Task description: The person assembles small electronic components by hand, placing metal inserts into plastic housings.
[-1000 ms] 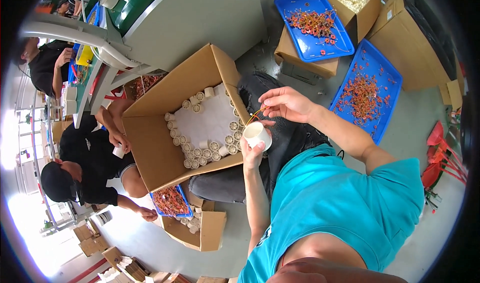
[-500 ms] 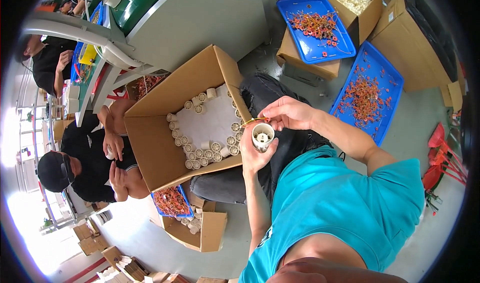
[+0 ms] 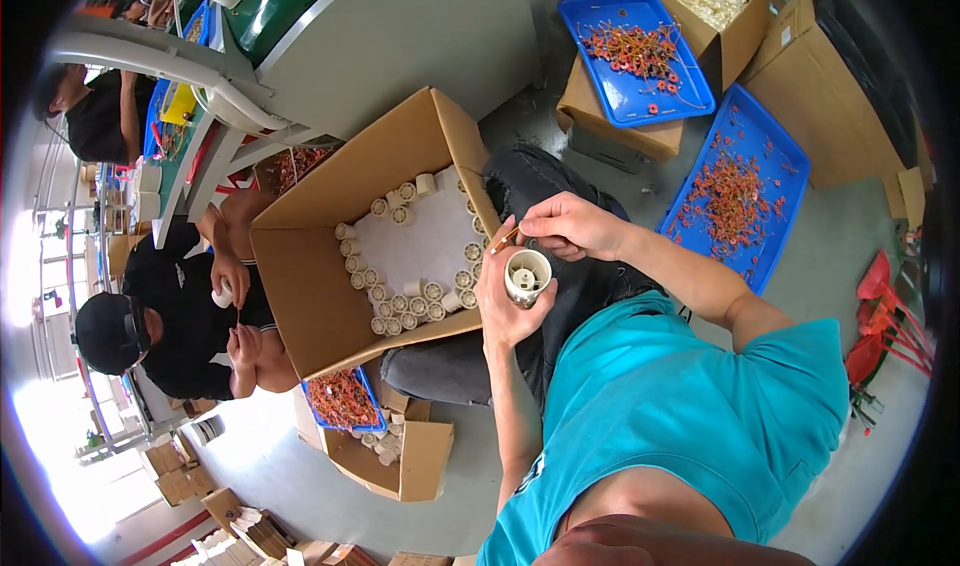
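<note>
My left hand (image 3: 503,301) is wrapped round a white round plastic cup-shaped housing (image 3: 527,274), its open end facing up and showing ribs and a central post inside. Just beyond the rim, my right hand (image 3: 577,228) pinches a thin orange-red wire piece (image 3: 509,236) between thumb and fingertips. The wire's other end reaches the fingers of my left hand. Left of my hands stands an open cardboard box (image 3: 320,216), where several similar white housings (image 3: 408,304) line the edges of a pale sheet.
Two blue trays (image 3: 572,11) with piles of red-orange wired parts lie at the upper right, beside cardboard boxes (image 3: 830,96). On the left, another person (image 3: 190,306) handles a white part. A small open box (image 3: 425,456) and another blue tray sit below the big box.
My right hand has drawn slightly left and tightened its pinch on the wire piece, which now sits more upright above the housing. My left hand and the housing stay nearly still.
</note>
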`<state>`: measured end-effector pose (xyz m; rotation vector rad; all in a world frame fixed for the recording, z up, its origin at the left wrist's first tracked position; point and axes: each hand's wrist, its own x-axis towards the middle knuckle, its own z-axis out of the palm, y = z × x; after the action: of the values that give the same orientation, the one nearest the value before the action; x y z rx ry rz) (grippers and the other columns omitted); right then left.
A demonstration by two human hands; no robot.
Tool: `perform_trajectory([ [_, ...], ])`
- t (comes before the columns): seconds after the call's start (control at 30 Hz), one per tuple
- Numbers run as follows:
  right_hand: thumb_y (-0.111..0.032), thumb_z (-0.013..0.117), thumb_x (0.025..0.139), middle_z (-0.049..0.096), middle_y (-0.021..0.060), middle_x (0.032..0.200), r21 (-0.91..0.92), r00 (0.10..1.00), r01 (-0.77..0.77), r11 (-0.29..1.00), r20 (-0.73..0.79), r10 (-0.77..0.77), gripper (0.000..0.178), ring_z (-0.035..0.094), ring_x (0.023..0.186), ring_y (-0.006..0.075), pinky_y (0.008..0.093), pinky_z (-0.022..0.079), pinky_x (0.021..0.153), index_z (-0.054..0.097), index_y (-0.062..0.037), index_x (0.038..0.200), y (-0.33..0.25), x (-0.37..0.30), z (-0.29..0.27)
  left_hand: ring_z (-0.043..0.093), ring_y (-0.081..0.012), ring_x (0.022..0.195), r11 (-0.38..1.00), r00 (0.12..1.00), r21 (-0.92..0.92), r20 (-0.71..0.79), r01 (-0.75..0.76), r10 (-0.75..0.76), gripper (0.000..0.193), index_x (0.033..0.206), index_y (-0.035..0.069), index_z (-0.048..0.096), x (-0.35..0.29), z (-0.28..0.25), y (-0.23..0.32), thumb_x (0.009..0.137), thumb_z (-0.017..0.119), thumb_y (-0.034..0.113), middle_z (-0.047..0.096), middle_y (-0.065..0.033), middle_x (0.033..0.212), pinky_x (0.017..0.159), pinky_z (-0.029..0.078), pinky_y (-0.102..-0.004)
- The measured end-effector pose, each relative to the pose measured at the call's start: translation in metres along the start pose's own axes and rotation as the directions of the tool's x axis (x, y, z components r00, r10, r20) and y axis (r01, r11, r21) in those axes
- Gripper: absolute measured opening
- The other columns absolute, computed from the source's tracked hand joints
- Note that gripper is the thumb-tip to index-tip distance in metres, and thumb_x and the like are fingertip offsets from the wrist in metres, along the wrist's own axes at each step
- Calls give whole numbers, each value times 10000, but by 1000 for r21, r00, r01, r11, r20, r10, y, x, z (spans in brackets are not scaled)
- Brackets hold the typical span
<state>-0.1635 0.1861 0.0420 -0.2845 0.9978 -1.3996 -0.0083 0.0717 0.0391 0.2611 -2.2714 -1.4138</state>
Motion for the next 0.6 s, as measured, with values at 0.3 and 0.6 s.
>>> perform_trajectory([
  [0.3,-197,463,1023,313,-51,477,330,909,-231,915,409,82,265,279,375,50,217,226,361,613,-2,926,10,8,-22,626,-387,1115,985,980,69,132,-161,151,443,996,24,628,4,-3,0,602,798,130,504,-253,1382,808,542,-425],
  [0.6,-211,552,971,386,-52,547,461,962,242,854,-2,-271,226,349,425,61,228,273,397,629,-1,937,-29,-9,-56,576,-305,1077,974,999,-224,41,16,-7,481,1040,21,613,-19,1,-16,631,785,207,517,-231,1267,875,469,-392],
])
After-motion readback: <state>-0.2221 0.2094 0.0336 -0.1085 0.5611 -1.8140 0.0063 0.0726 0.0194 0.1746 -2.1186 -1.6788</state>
